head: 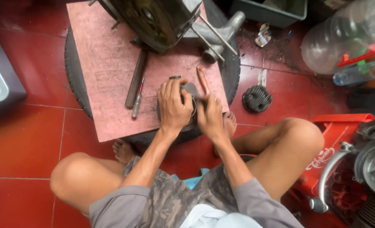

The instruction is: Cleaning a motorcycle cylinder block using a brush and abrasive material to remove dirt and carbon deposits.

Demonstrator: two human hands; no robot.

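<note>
My left hand (173, 106) grips a round grey metal engine part (190, 90) that rests on the near edge of a pinkish board (107, 63). My right hand (210, 117) presses against the same part from the right side, fingers bent around it. A screwdriver with an orange handle (203, 79) lies on the board just beyond my right hand. The part is mostly hidden under both hands.
The board lies on a black tyre (72, 71). A dark engine block (158, 19) stands at the board's far end, with a metal bar (136, 80) and a small screwdriver (137, 99) beside it. A finned cylinder head (257, 99) lies on the red tile floor. Large clear bottle (343, 38) at right.
</note>
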